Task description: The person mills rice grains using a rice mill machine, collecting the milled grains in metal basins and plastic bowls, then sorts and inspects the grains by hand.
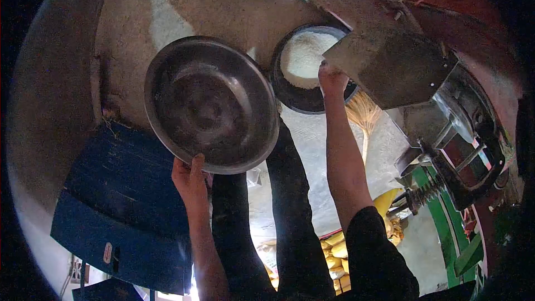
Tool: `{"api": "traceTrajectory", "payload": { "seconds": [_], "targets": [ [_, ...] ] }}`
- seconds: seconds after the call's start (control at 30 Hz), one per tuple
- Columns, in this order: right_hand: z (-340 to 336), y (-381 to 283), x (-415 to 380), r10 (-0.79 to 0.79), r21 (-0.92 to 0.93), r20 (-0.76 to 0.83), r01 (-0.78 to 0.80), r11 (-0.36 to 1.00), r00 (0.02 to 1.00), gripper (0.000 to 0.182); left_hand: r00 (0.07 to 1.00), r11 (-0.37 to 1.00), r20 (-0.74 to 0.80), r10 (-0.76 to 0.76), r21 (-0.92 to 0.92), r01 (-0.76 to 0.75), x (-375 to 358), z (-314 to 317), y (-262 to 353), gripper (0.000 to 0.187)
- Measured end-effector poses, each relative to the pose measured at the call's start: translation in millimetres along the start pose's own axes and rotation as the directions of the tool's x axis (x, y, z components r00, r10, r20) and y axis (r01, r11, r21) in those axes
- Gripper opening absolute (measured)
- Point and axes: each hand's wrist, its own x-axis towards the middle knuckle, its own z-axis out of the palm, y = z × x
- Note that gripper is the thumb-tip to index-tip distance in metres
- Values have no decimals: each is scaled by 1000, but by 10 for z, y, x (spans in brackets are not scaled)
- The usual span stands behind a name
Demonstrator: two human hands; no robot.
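Note:
My left hand (190,181) grips the near rim of a wide metal basin (209,106), its thumb over the edge. The basin is empty inside and tilted toward me. To its right, a dark round tub (290,96) holds a heap of white powdery material (306,58). My right hand (333,79) is at the right side of this tub, beside the corner of a metal chute (395,67). Its fingers look curled, but what they hold, if anything, is hidden.
A machine with a spring (426,196) and a green frame (446,217) stands at the right. A straw broom (363,112) lies below the tub. Yellow sacks (337,251) are at the bottom, and a blue panel (128,189) is at the left.

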Motion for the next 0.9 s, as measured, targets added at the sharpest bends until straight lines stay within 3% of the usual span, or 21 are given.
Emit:
{"api": "traceTrajectory", "payload": {
  "seconds": [0.07, 0.1, 0.17, 0.2, 0.23, 0.27, 0.43, 0.53, 0.57, 0.6, 0.63, 0.67, 0.7, 0.73, 0.8, 0.87, 0.9],
  "targets": [
    [-449, -192, 197, 101, -232, 13, -96, 968, 995, 28, 999, 1000, -28, -31, -2, 31, -2, -3, -1, 26],
    [-484, -205, 200, 103, -230, 18, -96, 968, 995, 28, 999, 1000, -21, 27, -6, -27, 18, -26, -56, 27],
    [-575, -244, 187, 209, -455, 252, -74, 887, 945, 28, 996, 996, -14, 91, -9, -91, 27, -40, -110, 28],
    [-524, -218, 141, 208, -453, 258, -72, 889, 943, 28, 993, 993, -19, 113, -36, -114, 22, -27, -112, 29],
    [-489, -187, 84, 95, -516, 1, -81, 853, 995, 30, 991, 989, -25, 133, -63, -134, 18, -27, -114, 30],
    [-442, -146, 50, -43, -571, -247, -109, 814, 968, 33, 990, 988, -24, 137, -62, -139, 12, -39, -97, 30],
    [-476, -29, -41, -210, -623, -354, -62, 780, 912, 32, 994, 993, 14, 112, -31, -111, 68, -159, -240, 36],
    [-677, -100, -35, -203, -737, -244, -45, 674, 948, 33, 997, 993, 8, 71, 92, -72, -26, -170, -151, 28],
    [-767, -129, -14, -191, -807, -161, -18, 590, 968, 35, 997, 993, 10, 71, 92, -72, -37, -153, -157, 28],
    [-1009, -208, 106, -181, -910, 15, 89, 406, 983, 37, 986, 985, 9, 164, 54, -165, -41, -131, -163, 26],
    [-1021, -164, 55, -181, -953, 278, 294, 73, 943, 39, 966, 966, 5, 257, 17, -257, -45, -120, -160, 25],
    [-1025, -169, -29, -147, -870, 307, 215, -443, 940, 42, 965, 965, 6, 262, 14, -262, -51, -121, -134, 25],
    [-464, -5, -442, -182, -651, 121, -60, -757, 976, 38, 968, 967, 9, 249, 54, -249, -68, -125, -99, 25],
    [-545, -47, -520, -181, -652, 123, -58, -756, 976, 38, 972, 968, 11, 234, 94, -234, -91, -126, -67, 24],
    [-1050, -247, -466, -129, -562, 497, 205, -802, 858, 32, 965, 963, 8, 262, 64, -262, -120, -87, -34, 25],
    [-1152, -247, -492, -367, -857, 249, 27, -515, 896, 24, 958, 957, 7, 287, 35, -288, -151, -74, 9, 26],
    [-851, -110, -770, -496, -780, 222, -153, -607, 839, 24, 962, 959, 13, 274, 77, -274, -186, -87, 45, 25]
  ]
}}
